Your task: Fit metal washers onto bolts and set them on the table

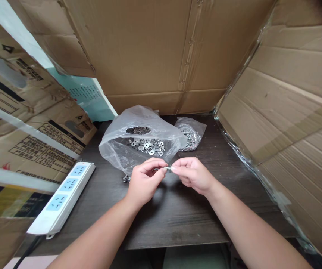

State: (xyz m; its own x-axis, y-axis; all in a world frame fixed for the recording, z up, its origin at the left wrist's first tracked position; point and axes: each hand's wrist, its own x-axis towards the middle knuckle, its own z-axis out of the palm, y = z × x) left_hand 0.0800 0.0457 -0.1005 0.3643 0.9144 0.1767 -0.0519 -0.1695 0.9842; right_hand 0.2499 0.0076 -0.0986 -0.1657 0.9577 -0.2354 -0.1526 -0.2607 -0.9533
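Between my two hands, just above the table, is a small metal bolt (168, 168). My left hand (145, 182) pinches one end of it between thumb and fingertips. At the other end, the thumb and forefinger of my right hand (193, 172) are closed on the bolt; whether a washer or nut sits there is too small to tell. Behind my hands lies a large clear plastic bag (112, 144), its mouth gaping toward me, with many flat washers (152, 146) inside. A smaller clear bag of bolts (189, 139) stands to its right. Some small metal fasteners (126, 179) lie beside my left hand, partly hidden.
A white power strip (65, 196) lies at the left of the dark wooden table (183, 224), its black cable running off the front. Cardboard walls (149, 48) enclose the back and right side. Printed cardboard boxes (49, 142) stand along the left.
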